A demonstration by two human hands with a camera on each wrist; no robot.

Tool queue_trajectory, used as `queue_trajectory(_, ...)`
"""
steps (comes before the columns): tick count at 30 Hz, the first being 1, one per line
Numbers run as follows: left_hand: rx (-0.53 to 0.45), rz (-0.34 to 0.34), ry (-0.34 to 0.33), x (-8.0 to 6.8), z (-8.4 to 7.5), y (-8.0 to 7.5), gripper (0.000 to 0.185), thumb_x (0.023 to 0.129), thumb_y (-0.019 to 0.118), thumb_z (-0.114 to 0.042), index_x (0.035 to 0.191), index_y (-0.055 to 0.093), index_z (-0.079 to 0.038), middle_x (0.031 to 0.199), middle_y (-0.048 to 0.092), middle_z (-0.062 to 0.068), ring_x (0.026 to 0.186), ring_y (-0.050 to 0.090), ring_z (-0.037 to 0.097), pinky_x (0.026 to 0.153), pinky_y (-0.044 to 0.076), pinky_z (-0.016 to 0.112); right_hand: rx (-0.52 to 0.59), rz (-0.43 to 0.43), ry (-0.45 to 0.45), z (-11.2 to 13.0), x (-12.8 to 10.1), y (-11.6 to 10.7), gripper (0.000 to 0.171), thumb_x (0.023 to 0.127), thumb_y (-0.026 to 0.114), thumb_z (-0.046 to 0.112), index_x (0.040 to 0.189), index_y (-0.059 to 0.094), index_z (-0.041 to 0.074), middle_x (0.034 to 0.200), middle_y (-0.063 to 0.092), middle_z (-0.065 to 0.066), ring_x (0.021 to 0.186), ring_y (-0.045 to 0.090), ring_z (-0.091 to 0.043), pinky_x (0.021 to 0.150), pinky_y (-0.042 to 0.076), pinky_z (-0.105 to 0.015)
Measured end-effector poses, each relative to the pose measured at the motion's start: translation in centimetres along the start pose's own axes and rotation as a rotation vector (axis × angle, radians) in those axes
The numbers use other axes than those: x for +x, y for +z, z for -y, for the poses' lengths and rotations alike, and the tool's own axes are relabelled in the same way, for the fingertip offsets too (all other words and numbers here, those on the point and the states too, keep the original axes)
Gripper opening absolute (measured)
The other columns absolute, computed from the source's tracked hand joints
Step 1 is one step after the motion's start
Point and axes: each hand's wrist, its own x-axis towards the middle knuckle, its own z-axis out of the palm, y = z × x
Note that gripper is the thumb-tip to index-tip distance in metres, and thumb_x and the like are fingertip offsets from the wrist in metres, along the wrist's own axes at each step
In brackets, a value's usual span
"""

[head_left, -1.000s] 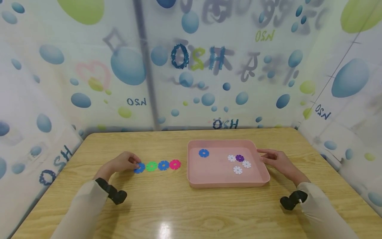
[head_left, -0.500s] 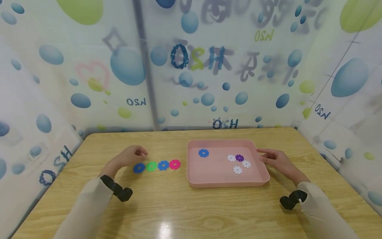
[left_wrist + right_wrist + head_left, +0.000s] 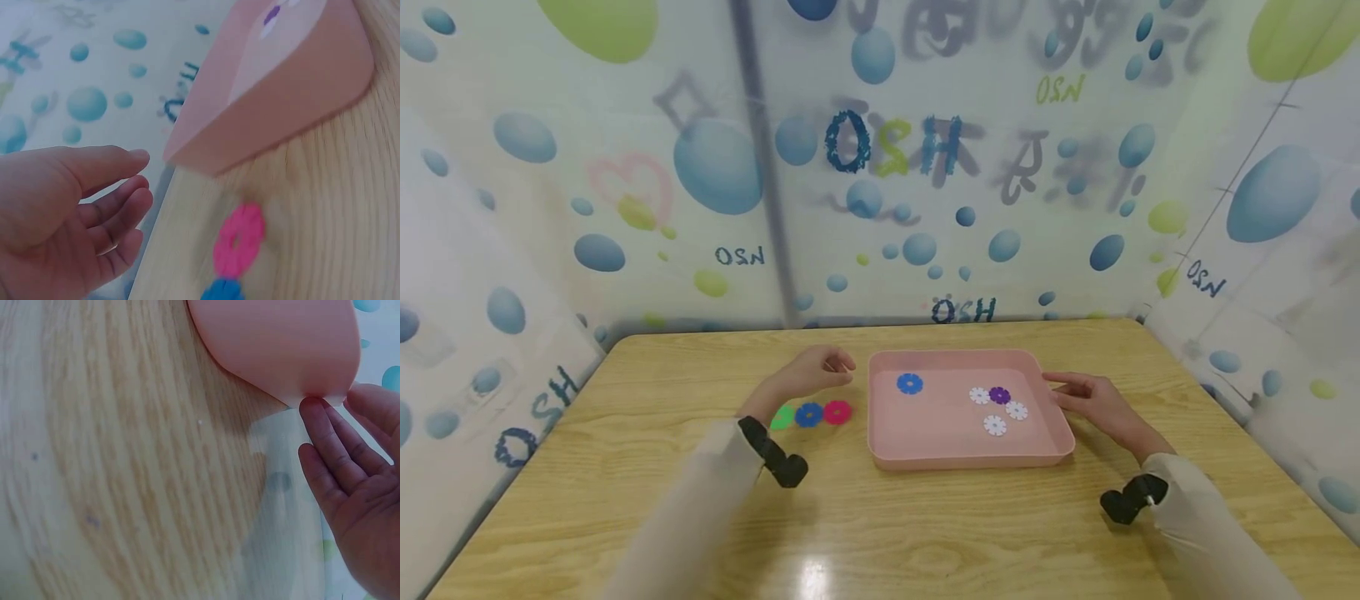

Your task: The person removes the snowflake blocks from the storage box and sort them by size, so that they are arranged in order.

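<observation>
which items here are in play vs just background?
In play:
- left hand, open, above the table near the tray
- right hand, fingers on the tray rim
- pink tray
- disc row on the table
- discs in the tray

Background:
- bubble-print backdrop
- wooden table

Light wood table (image 3: 925,533). On it: pink tray (image 3: 970,458), w/ right hand (image 3: 1093,404) touching its far right rim; row of green disc (image 3: 781,417), blue disc (image 3: 808,414), pink disc (image 3: 837,411) just under left hand (image 3: 808,379), beside tray.
</observation>
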Motion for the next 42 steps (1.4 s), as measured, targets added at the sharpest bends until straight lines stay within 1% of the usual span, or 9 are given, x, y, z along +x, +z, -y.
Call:
queue_trajectory(5,-0.011,-0.016,-0.009,2.4,-1.7,1.9,0.023,0.088,0.061,-0.010,0.108,0.059,0.000,0.097,0.059,0.007,0.091,0.054,0.022,0.081,0.046,0.034,0.002,0.002,-0.011,0.2,0.2,0.1,0.052,0.091,0.057,0.031,0.132,0.047,0.002,0.119,0.055,-0.021,0.093,0.056,-0.024,0.077,0.048,-0.029)
queue_trajectory(10,-0.014,-0.026,-0.085,4.0,-2.8,3.1,0.024,0.086,0.065,-0.011,0.109,0.061,-0.006,0.099,0.060,0.004,0.092,0.054,0.020,0.083,0.046,0.033,0.001,0.008,-0.010,0.5,0.4,0.2,0.050,0.091,0.057,0.028,0.132,0.047,0.002,0.119,0.056,-0.021,0.093,0.056,-0.024,0.078,0.048,-0.031)
queue_trajectory(13,-0.026,-0.023,-0.111,4.9,-3.1,3.9,0.026,0.085,0.065,-0.011,0.110,0.062,-0.007,0.099,0.060,0.003,0.093,0.054,0.020,0.084,0.046,0.033,0.002,0.008,-0.013,0.7,0.3,0.3,0.049,0.091,0.057,0.027,0.132,0.047,0.001,0.119,0.055,-0.022,0.093,0.056,-0.025,0.079,0.048,-0.032)
queue_trajectory(16,-0.038,-0.012,-0.116,5.8,-3.1,4.5,0.027,0.085,0.065,-0.011,0.112,0.062,-0.006,0.100,0.061,0.003,0.094,0.055,0.020,0.085,0.045,0.034,0.005,0.006,-0.014,0.8,0.3,0.3,0.050,0.091,0.057,0.028,0.132,0.047,0.000,0.119,0.055,-0.022,0.092,0.055,-0.024,0.079,0.048,-0.033)
queue_trajectory(21,-0.019,-0.002,-0.135,6.8,-3.1,5.2,0.026,0.085,0.066,-0.011,0.111,0.064,-0.007,0.100,0.062,0.002,0.093,0.056,0.019,0.085,0.045,0.034,0.014,0.010,-0.016,0.7,0.5,0.4,0.051,0.091,0.057,0.029,0.132,0.047,0.000,0.120,0.055,-0.022,0.092,0.056,-0.022,0.079,0.048,-0.033)
queue_trajectory(30,0.076,0.038,-0.142,7.7,-3.6,5.6,0.033,0.080,0.070,-0.007,0.112,0.063,-0.003,0.101,0.063,0.007,0.091,0.059,0.020,0.083,0.047,0.032,0.028,0.014,-0.022,0.8,0.4,0.3,0.050,0.091,0.057,0.027,0.132,0.046,0.000,0.122,0.054,-0.022,0.095,0.056,-0.025,0.081,0.048,-0.035)
queue_trajectory(35,0.083,0.049,-0.142,7.5,-3.7,6.1,0.036,0.079,0.070,-0.005,0.114,0.061,-0.004,0.105,0.061,0.008,0.095,0.056,0.021,0.087,0.045,0.034,0.016,0.007,-0.020,0.6,0.4,0.1,0.049,0.092,0.057,0.027,0.132,0.046,0.001,0.121,0.054,-0.022,0.095,0.056,-0.024,0.081,0.048,-0.035)
queue_trajectory(37,0.081,0.057,-0.160,7.3,-3.8,6.4,0.035,0.080,0.069,-0.004,0.114,0.062,-0.005,0.106,0.060,0.006,0.097,0.054,0.021,0.090,0.043,0.035,0.013,0.003,-0.017,0.5,0.3,0.1,0.049,0.091,0.057,0.027,0.132,0.047,0.001,0.121,0.054,-0.022,0.094,0.056,-0.024,0.080,0.048,-0.033)
queue_trajectory(42,0.120,0.084,-0.181,7.0,-3.9,7.1,0.032,0.081,0.067,-0.003,0.112,0.063,-0.009,0.104,0.058,0.005,0.096,0.049,0.021,0.092,0.040,0.037,0.007,-0.001,-0.004,-0.1,0.2,0.0,0.049,0.091,0.057,0.027,0.132,0.047,0.002,0.120,0.055,-0.021,0.094,0.056,-0.024,0.080,0.048,-0.032)
